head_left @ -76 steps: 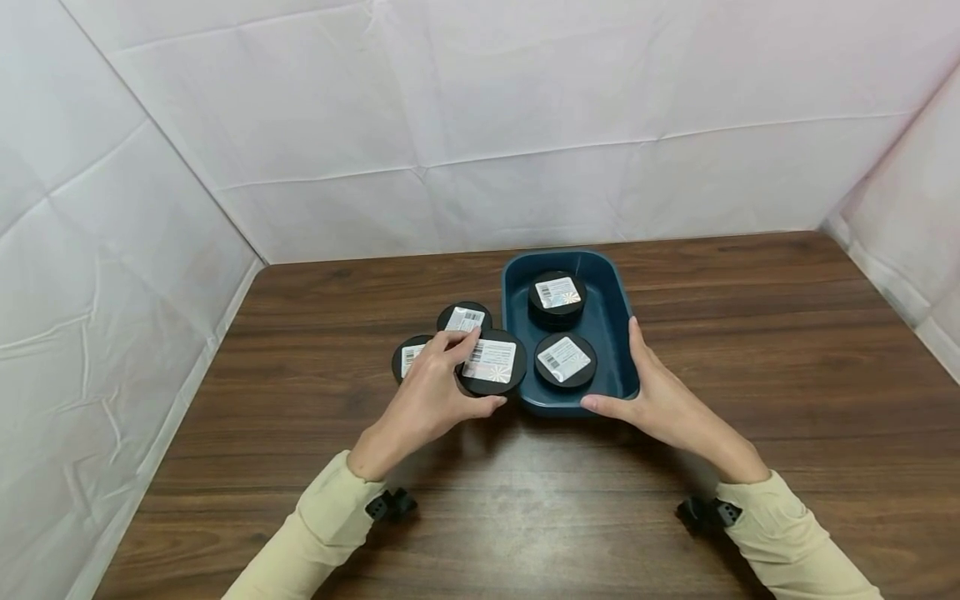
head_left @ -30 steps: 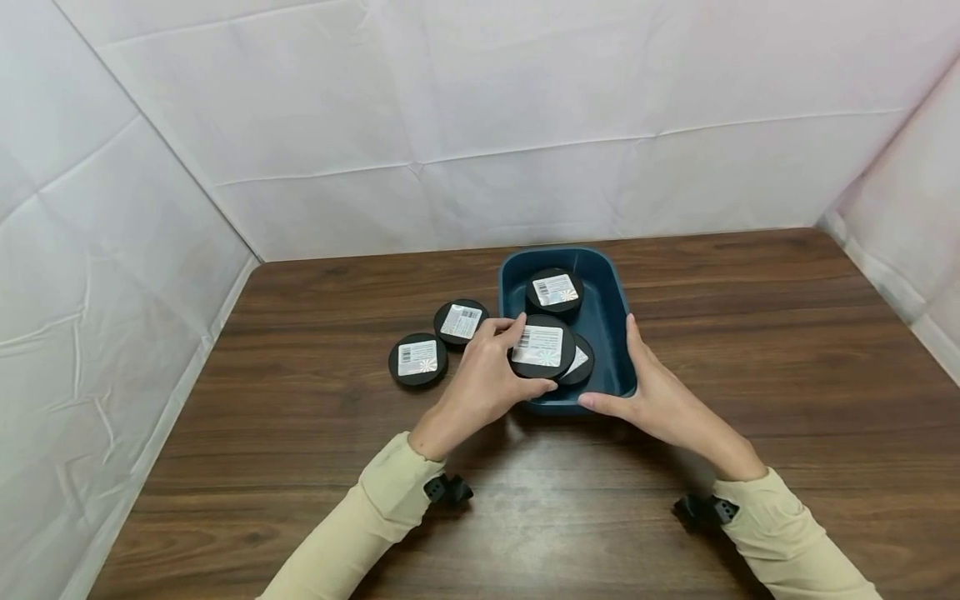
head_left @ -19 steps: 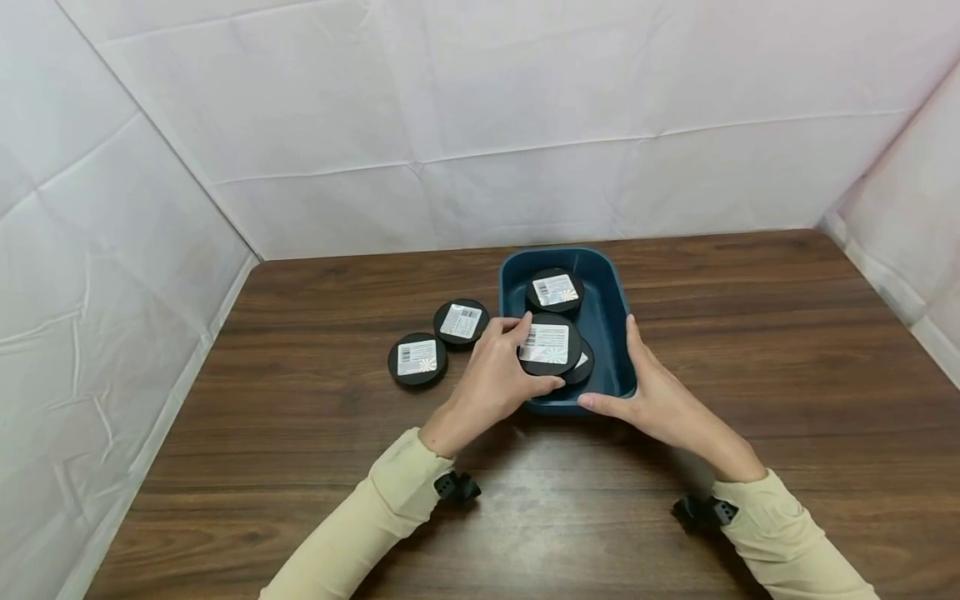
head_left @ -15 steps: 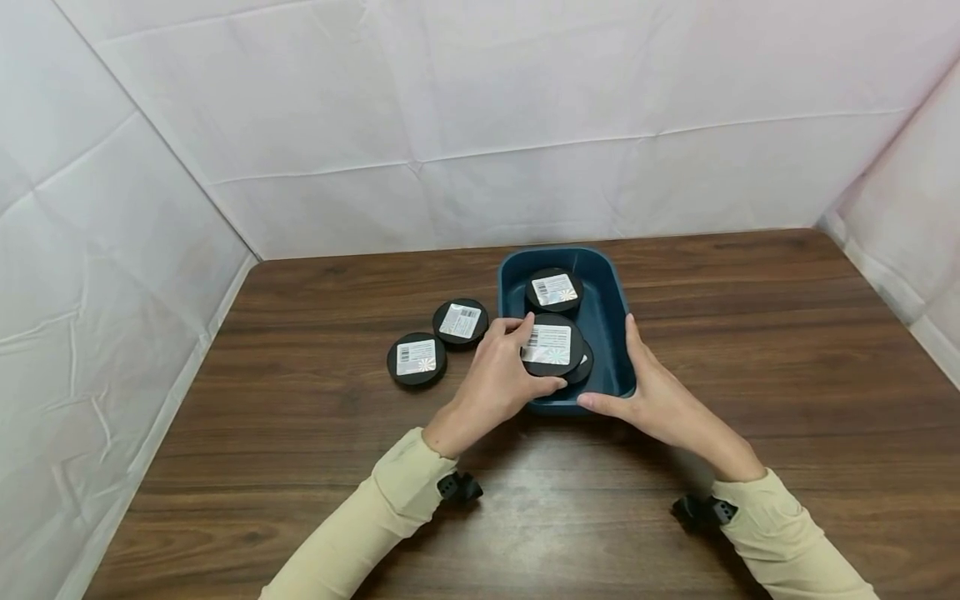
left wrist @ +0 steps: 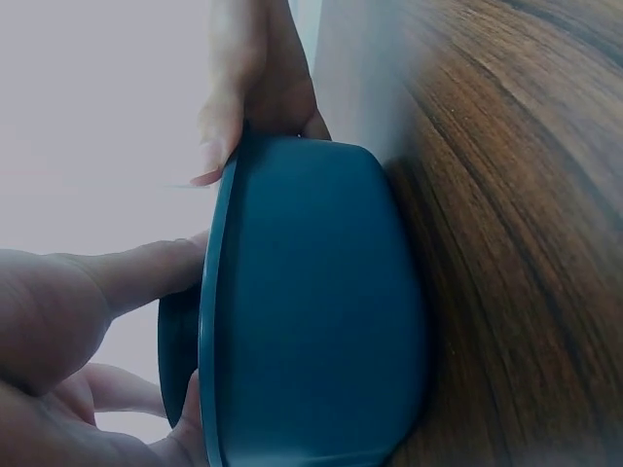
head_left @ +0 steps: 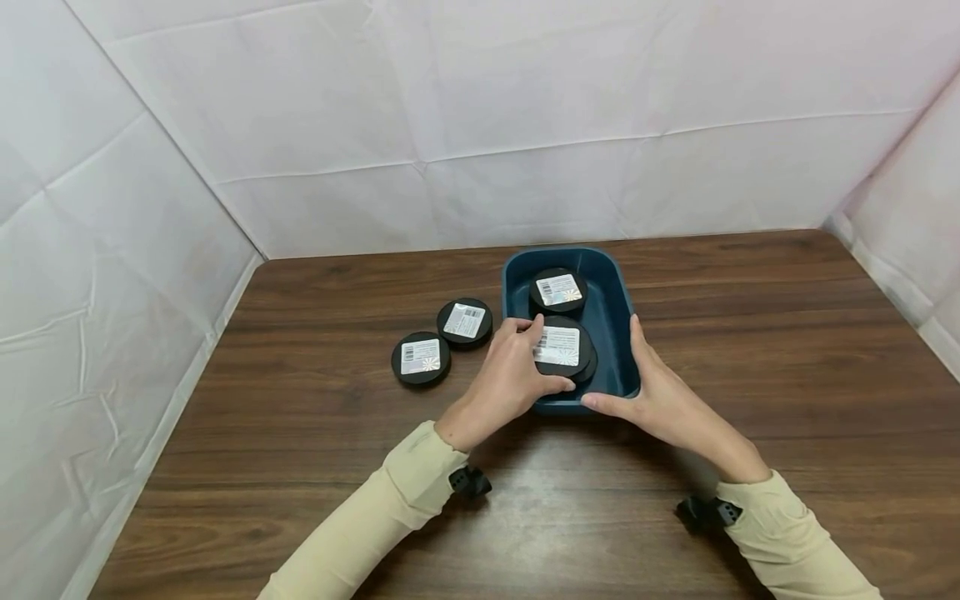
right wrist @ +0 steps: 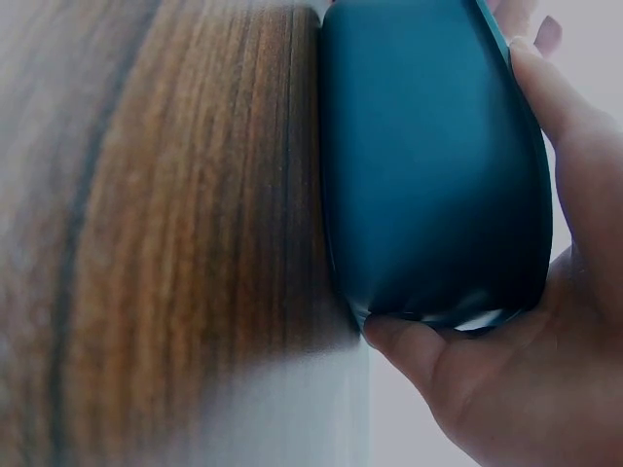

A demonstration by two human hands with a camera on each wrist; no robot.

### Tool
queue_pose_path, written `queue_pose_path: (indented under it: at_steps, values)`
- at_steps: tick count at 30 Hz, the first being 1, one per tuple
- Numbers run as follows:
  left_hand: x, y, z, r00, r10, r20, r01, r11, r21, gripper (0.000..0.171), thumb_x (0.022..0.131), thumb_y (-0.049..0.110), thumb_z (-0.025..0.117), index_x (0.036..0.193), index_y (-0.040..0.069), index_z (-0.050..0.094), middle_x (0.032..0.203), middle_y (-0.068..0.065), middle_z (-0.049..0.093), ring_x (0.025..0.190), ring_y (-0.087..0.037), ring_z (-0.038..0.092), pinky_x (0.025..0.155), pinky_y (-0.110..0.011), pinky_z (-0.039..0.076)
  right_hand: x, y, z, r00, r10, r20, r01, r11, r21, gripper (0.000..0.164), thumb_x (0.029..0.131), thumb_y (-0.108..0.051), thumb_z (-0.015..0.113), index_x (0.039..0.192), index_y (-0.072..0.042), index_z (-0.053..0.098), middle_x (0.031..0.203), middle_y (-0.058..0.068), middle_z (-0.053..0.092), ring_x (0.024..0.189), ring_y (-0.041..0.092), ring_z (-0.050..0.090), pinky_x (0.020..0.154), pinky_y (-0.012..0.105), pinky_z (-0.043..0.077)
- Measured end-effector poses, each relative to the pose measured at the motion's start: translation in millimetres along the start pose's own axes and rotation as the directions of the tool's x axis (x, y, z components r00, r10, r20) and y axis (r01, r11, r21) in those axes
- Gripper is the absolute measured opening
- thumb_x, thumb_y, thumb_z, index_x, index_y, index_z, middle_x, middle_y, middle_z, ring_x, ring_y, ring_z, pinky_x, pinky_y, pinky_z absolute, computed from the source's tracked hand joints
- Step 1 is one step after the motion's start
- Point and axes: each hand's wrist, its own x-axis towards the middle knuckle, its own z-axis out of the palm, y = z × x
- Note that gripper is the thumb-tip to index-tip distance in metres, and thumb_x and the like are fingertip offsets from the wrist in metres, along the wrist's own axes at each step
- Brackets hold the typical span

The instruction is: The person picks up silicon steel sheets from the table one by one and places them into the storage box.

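In the head view my left hand [head_left: 510,379] pinches a flat round black container [head_left: 558,345] with a white barcode label, thumb at its near edge and fingers at the far one. It is above the front part of a blue tray [head_left: 613,360], over another black container [head_left: 590,368] that is mostly covered. Farther back in the tray sits a black container [head_left: 558,291], which looks stacked on another. My right hand [head_left: 652,396] grips the tray's near right corner, as the right wrist view also shows. The left wrist view shows the held container's dark edge [left wrist: 175,341] at the tray's rim.
Two more labelled black containers, one nearer [head_left: 421,359] and one farther back [head_left: 464,323], lie on the wooden table [head_left: 315,392] left of the tray. White cloth walls [head_left: 525,192] stand behind the table and at both sides.
My left hand has carried the container from the group on the table rightward over the tray, and it has shifted slightly farther right and lower. The right hand has stayed at the tray's corner.
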Motion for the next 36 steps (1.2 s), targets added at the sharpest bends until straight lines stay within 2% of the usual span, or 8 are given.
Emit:
queue_pose_path:
  at_steps: [5, 10, 13, 19, 31, 36]
  values:
    - [4.0, 3.2, 0.4, 1.0, -0.011, 0.024, 0.01, 0.999, 0.039, 0.093, 0.082, 0.031, 0.085, 0.154, -0.001, 0.035, 0.154, -0.021, 0.043, 0.14, -0.03, 0.044, 0.113, -0.039, 0.046, 0.0, -0.3, -0.2, 1.0, 0.006, 0.004, -0.006, 1.0, -0.006, 0.128, 0.086, -0.061, 0.071, 0.155, -0.022, -0.029, 0.168, 0.018, -0.013, 0.153, 0.05, 0.007, 0.114, 0.074, 0.023]
    - [7.1, 7.3, 2.2, 0.998, -0.028, 0.047, 0.026, 0.999, 0.039, 0.095, 0.083, 0.03, 0.084, 0.156, 0.001, 0.03, 0.155, -0.021, 0.04, 0.139, -0.03, 0.044, 0.111, -0.039, 0.047, -0.8, 0.0, 0.3, 1.0, 0.005, 0.0, -0.005, 1.0, -0.004, 0.128, 0.085, -0.061, 0.072, 0.155, -0.021, -0.029, 0.168, 0.018, -0.012, 0.153, 0.05, 0.008, 0.114, 0.074, 0.022]
    - [8.1, 9.7, 3.1, 0.998, -0.035, 0.044, 0.034, 0.999, 0.028, 0.098, 0.083, 0.029, 0.084, 0.157, 0.001, 0.027, 0.154, -0.022, 0.039, 0.137, -0.031, 0.045, 0.109, -0.039, 0.049, -1.0, -0.1, 0.7, 1.0, 0.002, 0.0, -0.002, 1.0, 0.001, 0.128, 0.086, -0.061, 0.071, 0.155, -0.022, -0.028, 0.168, 0.018, -0.011, 0.153, 0.049, 0.008, 0.115, 0.073, 0.022]
    - [11.5, 14.0, 5.0, 0.998, -0.059, 0.038, 0.056, 0.996, 0.066, 0.097, 0.084, 0.029, 0.083, 0.158, 0.001, 0.025, 0.153, -0.022, 0.039, 0.135, -0.033, 0.045, 0.108, -0.039, 0.049, -0.6, -2.1, 0.2, 1.0, -0.002, 0.006, 0.002, 1.0, 0.011, 0.127, 0.086, -0.06, 0.071, 0.155, -0.022, -0.028, 0.168, 0.018, -0.011, 0.153, 0.049, 0.008, 0.115, 0.073, 0.022]
    - [20.4, 13.6, 9.2, 0.99, -0.115, 0.086, 0.107, 0.989, 0.099, 0.097, 0.086, 0.03, 0.081, 0.158, 0.0, 0.023, 0.155, -0.024, 0.035, 0.139, -0.034, 0.042, 0.113, -0.04, 0.045, 0.4, -2.1, 0.2, 1.0, -0.01, 0.001, 0.01, 1.0, 0.009, 0.128, 0.086, -0.059, 0.072, 0.156, -0.022, -0.028, 0.168, 0.018, -0.011, 0.153, 0.048, 0.007, 0.115, 0.073, 0.022]
    - [22.5, 12.9, 11.5, 0.988, -0.108, 0.108, 0.099, 0.991, 0.092, 0.098, 0.087, 0.028, 0.081, 0.159, 0.0, 0.021, 0.157, -0.025, 0.033, 0.14, -0.034, 0.042, 0.113, -0.039, 0.045, 0.1, -1.4, 0.8, 1.0, -0.003, 0.005, 0.003, 1.0, 0.018, 0.127, 0.086, -0.059, 0.072, 0.155, -0.022, -0.029, 0.168, 0.017, -0.013, 0.153, 0.049, 0.006, 0.115, 0.073, 0.021]
